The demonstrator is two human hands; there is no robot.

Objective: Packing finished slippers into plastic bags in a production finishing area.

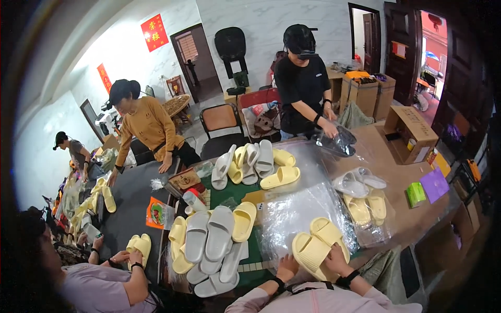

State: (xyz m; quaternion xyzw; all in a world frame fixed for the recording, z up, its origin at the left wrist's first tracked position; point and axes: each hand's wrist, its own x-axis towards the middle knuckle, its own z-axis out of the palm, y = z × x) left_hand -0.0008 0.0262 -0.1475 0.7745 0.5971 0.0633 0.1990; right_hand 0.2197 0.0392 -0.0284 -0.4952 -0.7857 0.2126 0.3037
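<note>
A pair of pale yellow slippers lies before me at the near edge of the table, one overlapping the other. My right hand grips the right-hand slipper, with its fingers bent over the sole and partly hidden. To the left of the pair, my left hand rests low with its fingers stretched forward, next to the clear plastic bags, holding nothing I can see. A heap of grey slippers and yellow slippers is piled to my left.
More slippers stand at the far side. Bagged slippers, a green box and an open carton are to the right. Across the table a person handles a dark slipper in plastic; another person at left holds yellow slippers.
</note>
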